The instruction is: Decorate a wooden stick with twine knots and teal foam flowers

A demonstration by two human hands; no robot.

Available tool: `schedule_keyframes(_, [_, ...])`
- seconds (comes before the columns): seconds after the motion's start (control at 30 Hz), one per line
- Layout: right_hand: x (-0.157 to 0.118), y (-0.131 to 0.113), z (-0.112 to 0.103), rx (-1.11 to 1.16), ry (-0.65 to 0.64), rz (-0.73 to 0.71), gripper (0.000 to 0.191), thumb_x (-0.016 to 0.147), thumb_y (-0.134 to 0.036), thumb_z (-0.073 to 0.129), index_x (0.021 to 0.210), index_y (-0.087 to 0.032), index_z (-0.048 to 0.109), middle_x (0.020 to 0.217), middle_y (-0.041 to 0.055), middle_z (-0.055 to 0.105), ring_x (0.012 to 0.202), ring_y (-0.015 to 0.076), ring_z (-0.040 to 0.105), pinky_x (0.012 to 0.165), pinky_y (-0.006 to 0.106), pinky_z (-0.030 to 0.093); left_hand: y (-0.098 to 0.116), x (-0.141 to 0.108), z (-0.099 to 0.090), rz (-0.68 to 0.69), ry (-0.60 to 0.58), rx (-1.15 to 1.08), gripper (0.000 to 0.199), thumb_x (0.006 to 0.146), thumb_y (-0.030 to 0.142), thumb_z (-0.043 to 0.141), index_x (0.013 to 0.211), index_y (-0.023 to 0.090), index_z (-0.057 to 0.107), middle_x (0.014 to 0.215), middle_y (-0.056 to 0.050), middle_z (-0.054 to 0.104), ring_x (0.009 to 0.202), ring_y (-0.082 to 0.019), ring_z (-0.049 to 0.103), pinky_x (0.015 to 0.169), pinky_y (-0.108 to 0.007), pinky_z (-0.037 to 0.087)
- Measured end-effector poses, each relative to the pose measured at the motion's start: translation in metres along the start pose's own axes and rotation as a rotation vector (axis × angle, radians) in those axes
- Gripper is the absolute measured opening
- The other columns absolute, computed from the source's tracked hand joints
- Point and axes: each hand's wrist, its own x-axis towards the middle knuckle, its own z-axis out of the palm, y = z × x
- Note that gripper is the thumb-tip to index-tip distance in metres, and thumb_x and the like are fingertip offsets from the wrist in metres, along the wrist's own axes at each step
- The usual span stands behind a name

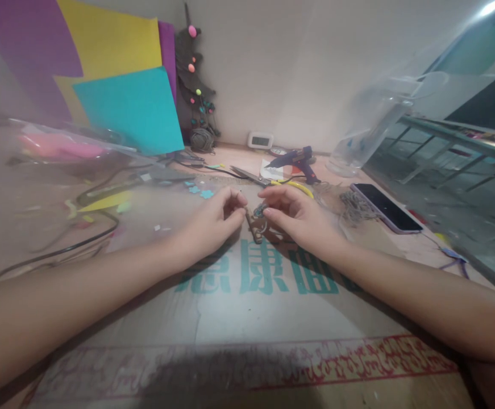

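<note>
Both hands meet near the middle of the head view, over a cardboard sheet (238,318) with green characters and a red border. My left hand (217,218) has its thumb and forefinger pinched together beside a thin brown stick-like piece (253,227); what they hold, if anything, is too small to name. My right hand (298,216) is curled, its thumb and fingers around a small grey-blue piece (259,211) at the fingertips. Just behind the hands lie scissors (296,185) with yellow handles and a dark purple glue gun (292,159).
A phone (386,208) and grey yarn (356,205) lie to the right, near a clear plastic jug (364,133). Coloured sheets (132,108), a decorated dark tree (191,68) and a small white clock (260,140) stand behind. A black cable (80,244) crosses the left side.
</note>
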Motion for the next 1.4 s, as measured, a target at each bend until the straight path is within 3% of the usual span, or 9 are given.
schedule_keyframes(0.27, [0.0, 0.002, 0.001, 0.006, -0.007, -0.007, 0.023, 0.086, -0.02, 0.063, 0.109, -0.02, 0.06, 0.088, 0.0008, 0.064, 0.078, 0.0133, 0.062, 0.072, 0.03, 0.052, -0.005, 0.001, 0.0, 0.043, 0.023, 0.02, 0.005, 0.091, 0.017, 0.048, 0.095, 0.02, 0.049, 0.079, 0.003, 0.051, 0.065, -0.012, 0.048, 0.063, -0.028, 0.039])
schedule_keyframes(0.43, [0.0, 0.002, 0.0, -0.014, -0.001, -0.017, 0.024, 0.086, -0.02, 0.063, 0.109, -0.019, 0.06, 0.088, 0.0009, 0.064, 0.079, 0.0137, 0.062, 0.072, 0.03, 0.05, -0.006, 0.0, -0.001, 0.04, 0.044, -0.017, 0.009, 0.093, 0.022, 0.049, 0.101, 0.021, 0.051, 0.071, 0.006, 0.048, 0.059, -0.012, 0.048, 0.056, -0.026, 0.036])
schedule_keyframes(0.6, [0.0, 0.003, 0.0, -0.007, 0.001, -0.029, 0.024, 0.086, -0.021, 0.064, 0.109, -0.019, 0.06, 0.089, 0.0014, 0.065, 0.08, 0.0145, 0.063, 0.073, 0.031, 0.051, -0.004, 0.001, -0.004, 0.036, -0.033, -0.03, 0.016, 0.094, 0.033, 0.053, 0.096, 0.019, 0.06, 0.071, 0.002, 0.062, 0.067, -0.015, 0.062, 0.065, -0.028, 0.046])
schedule_keyframes(0.77, [-0.001, 0.002, 0.001, -0.033, 0.006, -0.055, 0.021, 0.086, -0.022, 0.063, 0.107, -0.02, 0.06, 0.088, 0.001, 0.065, 0.079, 0.014, 0.063, 0.073, 0.03, 0.051, 0.001, 0.001, -0.006, 0.021, -0.009, 0.075, 0.02, 0.09, 0.034, 0.061, 0.08, 0.017, 0.066, 0.078, -0.001, 0.071, 0.073, -0.016, 0.064, 0.069, -0.027, 0.048])
schedule_keyframes(0.93, [-0.003, 0.002, 0.002, -0.066, 0.013, -0.079, 0.02, 0.088, -0.022, 0.064, 0.107, -0.02, 0.062, 0.089, 0.0013, 0.066, 0.082, 0.0143, 0.064, 0.075, 0.03, 0.052, 0.001, 0.0, -0.004, 0.015, -0.082, 0.03, 0.02, 0.089, 0.037, 0.063, 0.093, 0.018, 0.069, 0.088, -0.002, 0.074, 0.079, -0.017, 0.068, 0.073, -0.027, 0.05])
schedule_keyframes(1.0, [-0.003, 0.001, 0.001, -0.081, 0.009, -0.089, 0.019, 0.088, -0.023, 0.065, 0.107, -0.021, 0.063, 0.088, 0.0008, 0.067, 0.081, 0.0142, 0.065, 0.074, 0.029, 0.052, 0.001, -0.001, -0.003, 0.031, -0.095, 0.065, 0.018, 0.089, 0.035, 0.062, 0.089, 0.019, 0.069, 0.086, -0.001, 0.074, 0.08, -0.017, 0.068, 0.074, -0.027, 0.05])
schedule_keyframes(1.2, [-0.004, -0.005, -0.001, -0.206, 0.058, -0.174, 0.017, 0.093, -0.03, 0.061, 0.106, -0.021, 0.067, 0.097, 0.0031, 0.071, 0.086, 0.0156, 0.067, 0.08, 0.031, 0.054, 0.003, -0.001, -0.005, 0.023, -0.042, 0.191, 0.021, 0.089, 0.036, 0.058, 0.08, 0.019, 0.066, 0.077, 0.0, 0.071, 0.074, -0.017, 0.064, 0.071, -0.027, 0.047])
schedule_keyframes(1.4, [-0.004, -0.007, -0.003, -0.384, 0.058, -0.315, 0.018, 0.093, -0.018, 0.057, 0.101, -0.025, 0.072, 0.1, 0.0033, 0.072, 0.099, 0.0196, 0.066, 0.09, 0.037, 0.051, 0.002, -0.002, -0.003, 0.018, -0.075, 0.158, 0.02, 0.088, 0.036, 0.058, 0.079, 0.02, 0.065, 0.077, 0.0, 0.069, 0.073, -0.017, 0.062, 0.07, -0.029, 0.046])
